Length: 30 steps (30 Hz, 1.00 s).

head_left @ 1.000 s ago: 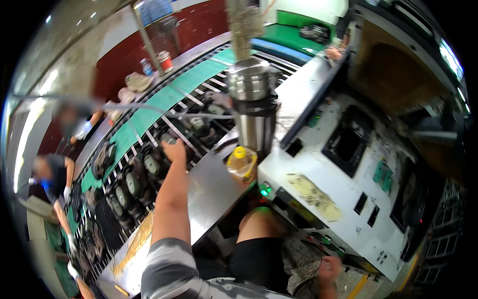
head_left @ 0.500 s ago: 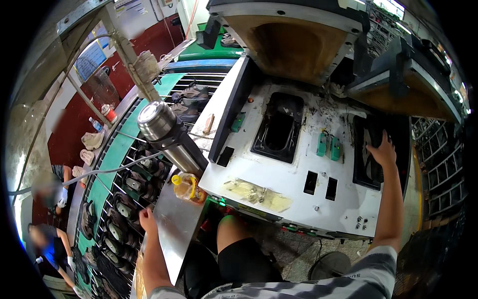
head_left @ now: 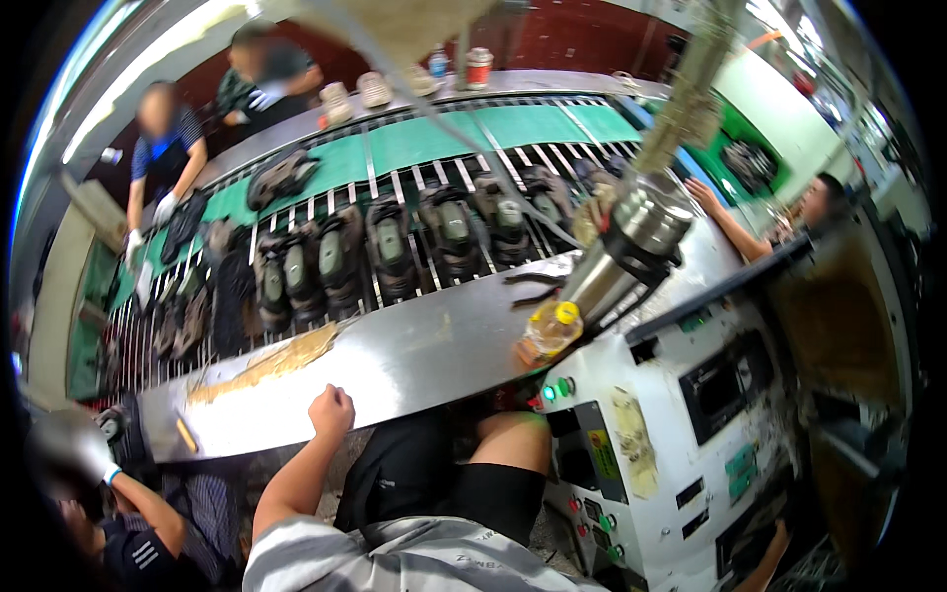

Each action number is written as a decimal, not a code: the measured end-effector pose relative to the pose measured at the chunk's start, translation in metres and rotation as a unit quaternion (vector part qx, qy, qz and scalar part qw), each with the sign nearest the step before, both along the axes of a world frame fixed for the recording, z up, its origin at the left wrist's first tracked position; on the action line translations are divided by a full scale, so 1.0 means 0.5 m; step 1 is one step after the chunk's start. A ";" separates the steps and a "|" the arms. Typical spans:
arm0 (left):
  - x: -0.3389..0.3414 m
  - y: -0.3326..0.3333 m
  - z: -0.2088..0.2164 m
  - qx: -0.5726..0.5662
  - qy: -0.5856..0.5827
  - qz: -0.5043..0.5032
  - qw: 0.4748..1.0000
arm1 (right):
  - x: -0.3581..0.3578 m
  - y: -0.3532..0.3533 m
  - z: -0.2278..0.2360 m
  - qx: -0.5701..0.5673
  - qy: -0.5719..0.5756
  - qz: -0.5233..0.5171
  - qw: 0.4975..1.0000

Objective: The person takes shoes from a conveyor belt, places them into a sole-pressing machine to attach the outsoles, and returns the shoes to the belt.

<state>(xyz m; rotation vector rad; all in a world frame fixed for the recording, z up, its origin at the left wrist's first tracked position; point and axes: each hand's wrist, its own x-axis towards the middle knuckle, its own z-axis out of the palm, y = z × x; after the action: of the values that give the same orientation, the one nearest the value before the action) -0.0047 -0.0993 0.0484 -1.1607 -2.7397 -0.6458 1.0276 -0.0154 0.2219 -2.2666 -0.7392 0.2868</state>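
Note:
My left hand (head_left: 332, 409), its fingers curled closed with nothing visible in them, is at the front edge of the metal table (head_left: 414, 345). Far to the right, my right hand (head_left: 777, 548) reaches down to the right recess of the white machine (head_left: 636, 375). Only part of that hand shows, and its fingers are hard to make out. Beyond the table, several dark shoes (head_left: 392, 247) stand in a row on the roller conveyor (head_left: 419, 183). A steel flask (head_left: 631, 232) and a yellow-capped plastic bottle (head_left: 552, 331) stand at the table's right end.
Black-handled pliers (head_left: 536, 286) lie beside the flask. Tan sheet material (head_left: 266, 370) and a small yellow stick (head_left: 185, 434) lie on the table. Co-workers stand at far left; another person (head_left: 89, 454) is at near left. Someone's hand (head_left: 705, 197) reaches in beyond the flask.
The view has swung left, bringing more of the conveyor and co-workers into sight. My right hand, earlier on a dark shoe in the machine's right recess, now shows only partly at the lower right.

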 end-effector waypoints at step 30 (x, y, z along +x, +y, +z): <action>0.231 -0.244 0.146 0.073 -0.659 -0.389 0.640 | -0.831 -0.263 -0.060 0.407 0.401 0.226 0.789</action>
<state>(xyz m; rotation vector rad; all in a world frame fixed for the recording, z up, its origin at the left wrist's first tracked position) 0.1110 -0.2215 0.1214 -2.5524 -2.5143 -2.6709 0.6120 -0.1470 0.1917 -0.9625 -0.7169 0.8930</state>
